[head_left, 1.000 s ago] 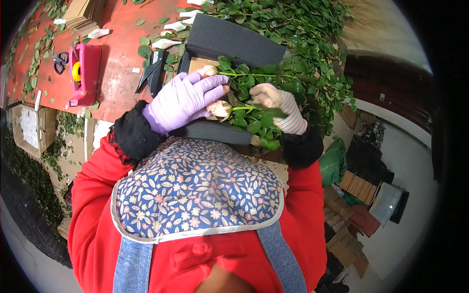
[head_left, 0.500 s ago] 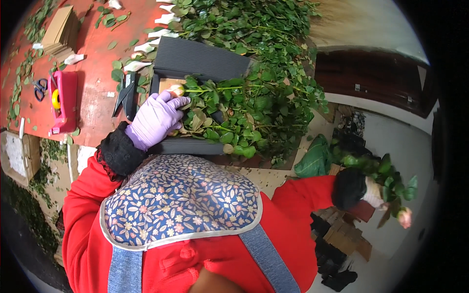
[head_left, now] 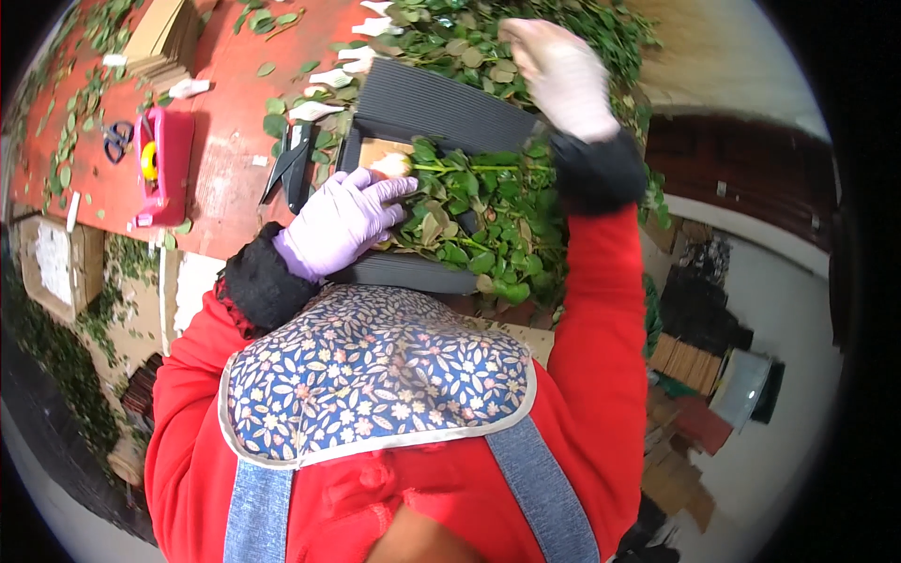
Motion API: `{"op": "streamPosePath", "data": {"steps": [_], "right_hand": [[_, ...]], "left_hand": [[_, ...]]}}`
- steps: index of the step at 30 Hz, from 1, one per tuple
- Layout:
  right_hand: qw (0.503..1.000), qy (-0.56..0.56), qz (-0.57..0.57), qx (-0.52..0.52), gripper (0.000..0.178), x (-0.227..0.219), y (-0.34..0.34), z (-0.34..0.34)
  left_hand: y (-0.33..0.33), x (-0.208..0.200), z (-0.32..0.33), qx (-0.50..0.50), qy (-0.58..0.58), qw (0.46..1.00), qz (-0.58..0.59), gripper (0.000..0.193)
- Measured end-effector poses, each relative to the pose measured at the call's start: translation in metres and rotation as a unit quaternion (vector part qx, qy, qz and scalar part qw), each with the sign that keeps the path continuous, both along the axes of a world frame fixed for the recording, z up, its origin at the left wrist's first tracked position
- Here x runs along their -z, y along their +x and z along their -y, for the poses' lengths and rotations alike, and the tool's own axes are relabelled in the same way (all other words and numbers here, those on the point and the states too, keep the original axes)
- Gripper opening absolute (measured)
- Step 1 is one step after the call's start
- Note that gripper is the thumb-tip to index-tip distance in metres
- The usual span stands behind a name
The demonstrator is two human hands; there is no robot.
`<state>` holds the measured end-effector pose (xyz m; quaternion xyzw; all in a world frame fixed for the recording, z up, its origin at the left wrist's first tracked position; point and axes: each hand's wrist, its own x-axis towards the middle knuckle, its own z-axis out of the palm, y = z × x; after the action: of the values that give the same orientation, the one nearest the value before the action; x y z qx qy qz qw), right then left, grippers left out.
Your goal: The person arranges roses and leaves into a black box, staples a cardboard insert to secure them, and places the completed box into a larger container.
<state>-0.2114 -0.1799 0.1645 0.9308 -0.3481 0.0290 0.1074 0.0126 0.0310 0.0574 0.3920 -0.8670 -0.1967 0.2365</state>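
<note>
My left hand (head_left: 340,225), in a lilac glove, rests with fingers apart on leafy rose stems (head_left: 507,239) inside a black ribbed box (head_left: 446,98). A pale rose head (head_left: 391,166) shows just above its fingers, lying by a piece of brown cardboard (head_left: 380,148). Other blooms under the hand are hidden. My right hand (head_left: 563,80), in a pale glove, is raised beyond the box, over a big heap of green rose stems (head_left: 450,38). Its fingers are stretched and slightly bent, and no rose shows in them.
Several white mesh-sleeved buds (head_left: 314,111) line the heap's left edge. A black stapler (head_left: 293,167) lies left of the box. Further left are a pink tape dispenser (head_left: 169,174), scissors (head_left: 117,141) and folded cardboard (head_left: 161,42). Cardboard and dark items (head_left: 690,366) lie on the floor at right.
My right hand has swung from the far right up over the heap. The pink rose it held is no longer in it. My left hand stays on the stems in the box.
</note>
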Motion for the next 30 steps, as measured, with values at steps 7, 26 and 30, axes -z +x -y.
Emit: {"op": "streamPosePath", "data": {"steps": [7,26,30], "right_hand": [[0.945,0.261,-0.007,-0.199,0.011,-0.006,0.018,-0.116],[0.981,0.16,-0.106,0.01,0.047,0.066,-0.117,-0.073],[0.955,0.278,-0.026,0.098,0.036,0.151,-0.164,-0.049]], "left_hand": [[0.033,-0.015,-0.038,-0.088,-0.001,0.996,-0.014,0.036],[-0.004,-0.003,-0.003,-0.027,-0.006,1.0,0.01,0.035],[-0.006,0.0,-0.004,-0.02,0.001,0.999,0.026,0.034]]}}
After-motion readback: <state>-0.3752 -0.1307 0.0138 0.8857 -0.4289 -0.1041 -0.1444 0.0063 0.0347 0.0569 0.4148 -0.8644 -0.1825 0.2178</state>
